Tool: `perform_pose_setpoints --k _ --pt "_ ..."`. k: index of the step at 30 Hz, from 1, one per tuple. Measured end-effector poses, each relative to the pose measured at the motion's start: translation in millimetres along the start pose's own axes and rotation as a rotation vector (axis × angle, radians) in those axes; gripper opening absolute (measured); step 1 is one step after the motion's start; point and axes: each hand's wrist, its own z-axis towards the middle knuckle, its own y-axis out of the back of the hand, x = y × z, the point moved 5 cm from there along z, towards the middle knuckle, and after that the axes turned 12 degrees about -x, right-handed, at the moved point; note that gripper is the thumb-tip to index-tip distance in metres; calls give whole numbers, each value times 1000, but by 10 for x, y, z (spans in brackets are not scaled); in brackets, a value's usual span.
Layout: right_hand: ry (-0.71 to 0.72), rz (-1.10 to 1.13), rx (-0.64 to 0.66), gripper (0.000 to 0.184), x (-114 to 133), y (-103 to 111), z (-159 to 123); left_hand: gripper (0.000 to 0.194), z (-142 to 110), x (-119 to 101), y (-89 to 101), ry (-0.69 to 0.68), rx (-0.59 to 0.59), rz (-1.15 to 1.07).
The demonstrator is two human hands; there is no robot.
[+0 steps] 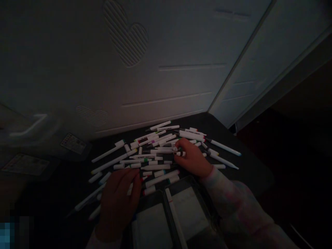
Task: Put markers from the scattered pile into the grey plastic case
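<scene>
Many white markers (pixel 162 151) with coloured ends and caps lie scattered in a loose heap on a dark surface. Over the right part of the heap, my right hand (pixel 193 157) pinches a short white marker end with a dark band (pixel 180 154); the rest of it is hidden by the fingers. At the near left side of the heap, my left hand (pixel 119 197) is bent with thumb and index tip close together. Whatever it may hold is hidden, though a bit of red (pixel 144 178) shows just beside the fingertips.
A dark open case (pixel 164 197) with two compartments and pale bottoms stands in front of me, a single white marker (pixel 176 219) lying along its middle. Behind the heap rises a pale panel (pixel 166 86) with raised hearts. Printed cards (pixel 73 143) lie at left. The light is dim.
</scene>
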Motion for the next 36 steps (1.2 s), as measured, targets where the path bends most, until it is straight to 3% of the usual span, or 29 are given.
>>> perform_pose_setpoints --k 5,10,23,31,36 --pt "46 -264 64 18 -31 -60 11 8 16 -8 25 2 -31 1" --pt "112 -381 166 16 -35 -112 -15 7 16 -11 41 7 -62 -4" --pt "84 -220 99 20 -28 -89 -14 14 -39 27 1 32 -58 -14" --pt "283 -158 206 39 73 -222 -57 14 -43 10 -2 26 -45 -35" --pt "316 -255 182 56 219 -273 -58 11 -21 20 28 86 -77 -32"
